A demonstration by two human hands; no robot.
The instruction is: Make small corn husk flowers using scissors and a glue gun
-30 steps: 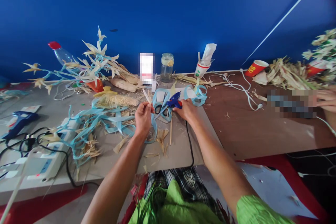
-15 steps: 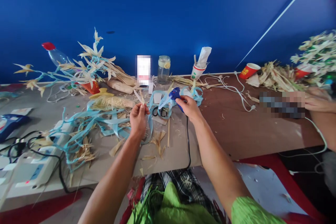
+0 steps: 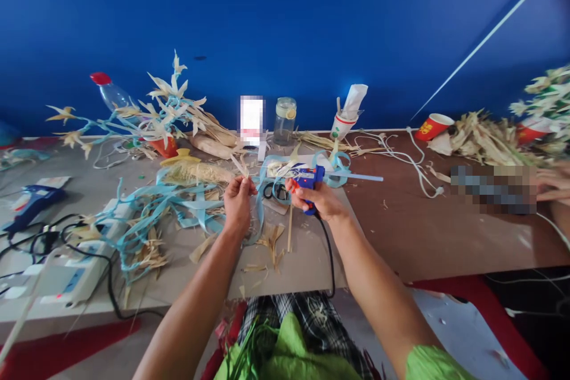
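My left hand (image 3: 237, 202) is closed, pinching a pale strip of corn husk (image 3: 239, 164) that points up from the fingertips. In my right hand (image 3: 327, 200) is a blue glue gun (image 3: 309, 175), its fingers wrapped round the handle. The gun lies sideways with its nozzle end towards my left hand, apart from the husk. A clear glue stick (image 3: 363, 177) sticks out of its back to the right. Beneath and behind the hands lie light-blue ribbon (image 3: 260, 205) and black-handled scissors (image 3: 276, 192), partly covered.
Husk flowers on blue stems (image 3: 167, 86), a power strip (image 3: 84, 276) and a second glue gun (image 3: 35, 205) are on the left. A glass jar (image 3: 285, 122) and a white cup (image 3: 344, 126) stand at the back. A co-worker's hand (image 3: 554, 181) is at the far right.
My right hand has turned the glue gun sideways, so its glue stick now shows pointing right. My left hand still pinches the husk. The view has shifted slightly left.
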